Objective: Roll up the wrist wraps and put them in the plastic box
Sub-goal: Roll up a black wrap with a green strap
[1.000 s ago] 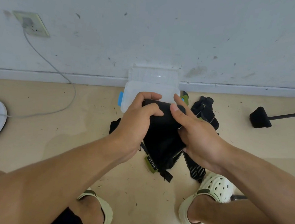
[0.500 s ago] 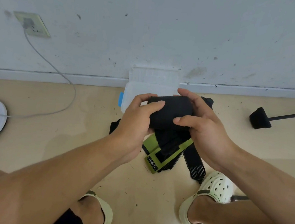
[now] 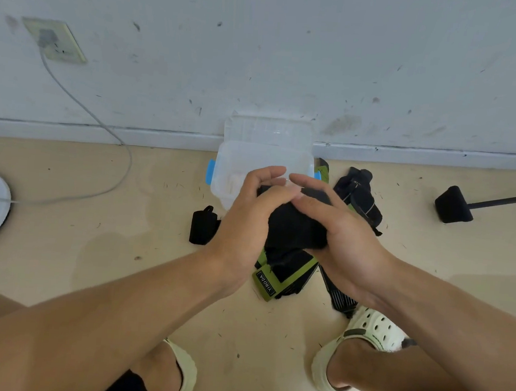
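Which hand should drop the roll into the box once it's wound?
Probably right. The right hand wraps around the wrist wrap roll, while the left hand only steadies its end. The plastic box sits open just beyond both.

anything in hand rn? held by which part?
Yes: a wrist wrap, gripped by both hands on its rolled-up black part, left hand on the left side, right hand on the right. The green-edged tail hangs free below.
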A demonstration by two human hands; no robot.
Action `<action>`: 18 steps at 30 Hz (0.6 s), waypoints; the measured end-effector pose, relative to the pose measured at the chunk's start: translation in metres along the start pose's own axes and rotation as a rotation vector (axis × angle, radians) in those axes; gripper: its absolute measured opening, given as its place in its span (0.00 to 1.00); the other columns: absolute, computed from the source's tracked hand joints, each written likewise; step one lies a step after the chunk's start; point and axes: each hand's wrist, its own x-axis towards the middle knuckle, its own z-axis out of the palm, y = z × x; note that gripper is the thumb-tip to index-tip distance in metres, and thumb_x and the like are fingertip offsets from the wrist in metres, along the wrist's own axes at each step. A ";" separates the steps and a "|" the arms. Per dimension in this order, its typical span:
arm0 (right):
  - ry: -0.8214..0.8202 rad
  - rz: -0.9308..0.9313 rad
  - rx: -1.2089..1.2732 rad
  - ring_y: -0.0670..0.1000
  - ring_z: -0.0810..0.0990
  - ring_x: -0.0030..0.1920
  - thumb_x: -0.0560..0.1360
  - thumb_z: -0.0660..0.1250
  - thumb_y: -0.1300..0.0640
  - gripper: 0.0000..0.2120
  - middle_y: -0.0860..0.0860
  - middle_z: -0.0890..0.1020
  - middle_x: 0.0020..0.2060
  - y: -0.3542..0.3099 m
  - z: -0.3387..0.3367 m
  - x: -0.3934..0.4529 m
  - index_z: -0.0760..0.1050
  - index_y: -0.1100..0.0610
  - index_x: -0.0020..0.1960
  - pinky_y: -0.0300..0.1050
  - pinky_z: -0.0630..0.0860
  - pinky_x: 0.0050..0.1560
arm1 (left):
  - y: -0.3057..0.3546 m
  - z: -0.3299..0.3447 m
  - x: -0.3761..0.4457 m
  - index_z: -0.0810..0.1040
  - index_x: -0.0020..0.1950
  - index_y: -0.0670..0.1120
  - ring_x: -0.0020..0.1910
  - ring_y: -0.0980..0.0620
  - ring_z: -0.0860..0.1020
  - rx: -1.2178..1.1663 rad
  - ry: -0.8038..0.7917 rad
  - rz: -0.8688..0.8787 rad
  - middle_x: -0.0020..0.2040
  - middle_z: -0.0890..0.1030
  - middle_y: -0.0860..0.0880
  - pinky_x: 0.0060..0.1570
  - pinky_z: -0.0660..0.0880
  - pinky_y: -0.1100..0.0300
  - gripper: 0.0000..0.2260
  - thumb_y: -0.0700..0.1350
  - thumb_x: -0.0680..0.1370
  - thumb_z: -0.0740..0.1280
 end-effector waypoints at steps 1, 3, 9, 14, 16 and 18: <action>0.002 0.007 0.004 0.54 0.86 0.58 0.78 0.71 0.51 0.19 0.53 0.84 0.61 0.003 0.002 -0.001 0.76 0.47 0.68 0.53 0.83 0.60 | 0.000 0.001 -0.001 0.76 0.67 0.59 0.63 0.51 0.80 0.020 -0.013 -0.001 0.65 0.79 0.53 0.53 0.79 0.57 0.20 0.57 0.76 0.71; -0.010 0.043 0.035 0.54 0.86 0.59 0.79 0.71 0.52 0.18 0.52 0.85 0.61 0.006 0.003 -0.001 0.76 0.46 0.69 0.56 0.82 0.61 | 0.001 0.002 -0.001 0.73 0.72 0.60 0.64 0.57 0.78 0.057 -0.026 0.011 0.67 0.76 0.58 0.56 0.78 0.60 0.17 0.57 0.82 0.64; -0.021 0.000 0.002 0.52 0.86 0.52 0.77 0.72 0.60 0.20 0.53 0.83 0.56 0.005 0.006 -0.003 0.75 0.50 0.67 0.47 0.83 0.52 | 0.000 0.000 0.000 0.76 0.69 0.60 0.58 0.59 0.79 0.150 0.113 -0.010 0.61 0.78 0.61 0.44 0.79 0.67 0.14 0.53 0.87 0.56; -0.035 -0.228 -0.465 0.48 0.86 0.46 0.76 0.74 0.66 0.32 0.51 0.84 0.49 0.010 0.010 -0.006 0.66 0.46 0.73 0.43 0.84 0.51 | -0.008 -0.003 0.004 0.81 0.62 0.51 0.56 0.46 0.83 0.212 0.328 -0.171 0.56 0.84 0.48 0.56 0.80 0.50 0.19 0.60 0.85 0.56; -0.034 -0.257 -0.533 0.50 0.86 0.46 0.75 0.75 0.68 0.37 0.52 0.83 0.48 0.009 0.008 -0.004 0.63 0.45 0.75 0.46 0.85 0.51 | -0.009 -0.003 0.005 0.81 0.62 0.48 0.54 0.45 0.83 0.185 0.313 -0.249 0.55 0.85 0.45 0.47 0.77 0.54 0.18 0.57 0.85 0.57; -0.018 -0.257 -0.576 0.50 0.86 0.48 0.72 0.78 0.66 0.41 0.52 0.81 0.52 0.008 0.005 0.000 0.64 0.43 0.75 0.47 0.85 0.51 | -0.006 -0.005 0.008 0.81 0.59 0.44 0.50 0.43 0.83 0.100 0.346 -0.314 0.51 0.84 0.42 0.43 0.77 0.53 0.15 0.50 0.84 0.58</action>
